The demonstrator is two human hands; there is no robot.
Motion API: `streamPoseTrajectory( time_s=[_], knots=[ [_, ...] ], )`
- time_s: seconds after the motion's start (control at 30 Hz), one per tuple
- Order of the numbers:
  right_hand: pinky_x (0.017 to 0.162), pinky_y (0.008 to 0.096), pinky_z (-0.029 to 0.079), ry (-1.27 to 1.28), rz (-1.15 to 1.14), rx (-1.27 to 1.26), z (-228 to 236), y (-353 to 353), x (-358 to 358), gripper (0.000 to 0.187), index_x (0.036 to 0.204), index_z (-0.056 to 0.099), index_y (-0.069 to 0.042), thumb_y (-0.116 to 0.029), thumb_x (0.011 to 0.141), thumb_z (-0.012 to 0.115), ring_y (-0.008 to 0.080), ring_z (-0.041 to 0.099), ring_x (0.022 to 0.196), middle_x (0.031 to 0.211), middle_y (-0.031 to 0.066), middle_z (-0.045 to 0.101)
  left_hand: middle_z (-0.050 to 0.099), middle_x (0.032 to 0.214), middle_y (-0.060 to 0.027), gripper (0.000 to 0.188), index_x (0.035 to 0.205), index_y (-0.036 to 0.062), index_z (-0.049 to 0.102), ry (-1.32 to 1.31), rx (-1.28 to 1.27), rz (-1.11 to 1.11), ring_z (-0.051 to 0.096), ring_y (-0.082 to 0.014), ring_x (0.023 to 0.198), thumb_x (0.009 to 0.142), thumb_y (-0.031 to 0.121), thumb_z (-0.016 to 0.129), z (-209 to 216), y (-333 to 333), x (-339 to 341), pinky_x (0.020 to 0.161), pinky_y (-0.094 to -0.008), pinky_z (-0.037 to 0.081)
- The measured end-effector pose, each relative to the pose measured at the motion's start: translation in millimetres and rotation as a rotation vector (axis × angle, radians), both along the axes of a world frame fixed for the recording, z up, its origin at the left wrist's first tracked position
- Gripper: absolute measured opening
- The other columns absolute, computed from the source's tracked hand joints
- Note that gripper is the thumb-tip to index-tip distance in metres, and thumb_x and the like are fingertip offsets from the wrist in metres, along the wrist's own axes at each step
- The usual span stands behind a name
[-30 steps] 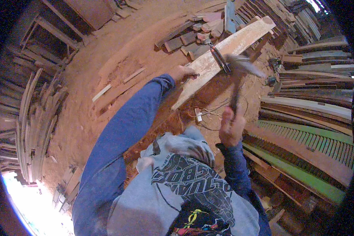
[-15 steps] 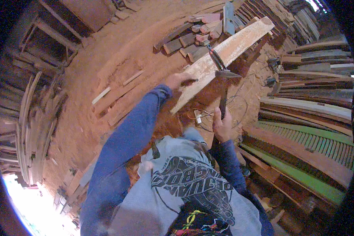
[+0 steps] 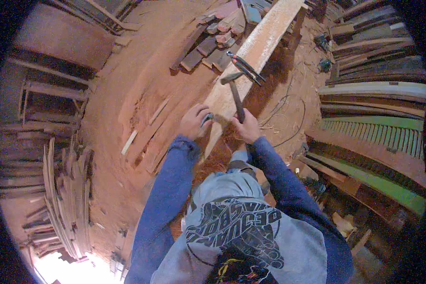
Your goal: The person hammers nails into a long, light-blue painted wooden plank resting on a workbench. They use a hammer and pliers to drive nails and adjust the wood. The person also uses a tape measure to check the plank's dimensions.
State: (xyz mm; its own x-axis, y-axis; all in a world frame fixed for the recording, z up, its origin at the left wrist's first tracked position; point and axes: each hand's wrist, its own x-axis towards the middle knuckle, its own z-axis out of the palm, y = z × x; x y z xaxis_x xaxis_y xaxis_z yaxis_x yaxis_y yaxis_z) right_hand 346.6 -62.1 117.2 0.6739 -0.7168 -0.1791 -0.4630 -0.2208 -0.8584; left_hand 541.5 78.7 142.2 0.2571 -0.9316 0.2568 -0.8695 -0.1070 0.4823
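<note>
A long, pale, worn wooden board (image 3: 264, 40) runs from near my body to the upper right. My right hand (image 3: 247, 127) is closed round the handle of a hammer (image 3: 236, 98), whose head is over the board. At the board's left edge my left hand (image 3: 194, 122) has its fingers curled together, with a small dark bluish thing at the fingertips that I cannot make out. Beyond the hammer head, pincers (image 3: 245, 67) with dark and red handles lie across the board.
A stack of short timber pieces (image 3: 208, 46) lies left of the board's far part. A cable (image 3: 300, 116) loops over the sawdust-covered floor on the right. Planks and a green slatted panel (image 3: 371, 135) line the right side; upright boards (image 3: 64, 199) lean at left.
The hammer has swung left, its head now over the board on the near side of the pincers. My left hand has drawn closer to my body along the board. The view has shifted.
</note>
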Motion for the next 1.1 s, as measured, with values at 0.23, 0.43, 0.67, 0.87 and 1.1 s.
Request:
streamPoseTrajectory(
  time_s=[0.23,0.43,0.67,0.87,1.1],
  knots=[
    [0.079,0.0280,0.049,-0.196,0.117,0.349,2,-14,36,0.026,0.104,0.054,-0.002,-0.008,0.083,0.069,0.0126,0.059,0.088,0.096,0.0046,0.066,0.044,0.140,-0.0231,0.093,0.141,0.0033,0.038,0.015,0.318,0.362,0.039,-0.0410,0.132,0.068,0.042,0.082,34,87,-30,0.111,-0.0484,0.031],
    [0.075,0.0267,0.050,-0.252,0.252,0.496,51,-14,21,0.045,0.110,0.056,-0.002,-0.015,0.075,0.082,0.0111,0.057,0.081,0.100,0.0040,0.063,0.048,0.136,-0.0216,0.109,0.143,0.0037,0.036,0.175,0.595,0.747,0.050,-0.0351,0.123,0.056,0.044,0.089,41,151,-55,0.103,-0.0434,0.042],
    [0.067,0.0310,0.049,-0.278,0.393,0.390,87,-12,43,0.053,0.109,0.058,-0.005,-0.032,0.072,0.085,0.0170,0.058,0.071,0.081,0.0043,0.062,0.067,0.106,-0.0132,0.081,0.125,0.0100,0.055,0.142,0.588,0.819,0.065,-0.0315,0.099,0.056,0.035,0.088,29,152,-56,0.088,-0.0412,0.051],
    [0.063,0.0408,0.050,-0.217,0.595,0.079,89,-15,63,0.039,0.100,0.058,-0.004,-0.034,0.081,0.076,0.0334,0.062,0.070,0.078,0.0147,0.062,0.067,0.106,-0.0154,0.072,0.119,0.0113,0.058,0.240,0.710,0.918,0.064,-0.0349,0.099,0.056,0.033,0.086,25,152,-60,0.087,-0.0445,0.050],
    [0.059,0.0463,0.051,-0.123,0.498,0.155,85,2,66,0.039,0.092,0.053,-0.002,-0.039,0.089,0.066,0.0382,0.064,0.070,0.075,0.0177,0.062,0.067,0.103,-0.0192,0.075,0.118,0.0061,0.058,0.008,0.746,0.851,0.064,-0.0391,0.094,0.055,0.034,0.086,14,161,-63,0.081,-0.0463,0.052]
  ],
)
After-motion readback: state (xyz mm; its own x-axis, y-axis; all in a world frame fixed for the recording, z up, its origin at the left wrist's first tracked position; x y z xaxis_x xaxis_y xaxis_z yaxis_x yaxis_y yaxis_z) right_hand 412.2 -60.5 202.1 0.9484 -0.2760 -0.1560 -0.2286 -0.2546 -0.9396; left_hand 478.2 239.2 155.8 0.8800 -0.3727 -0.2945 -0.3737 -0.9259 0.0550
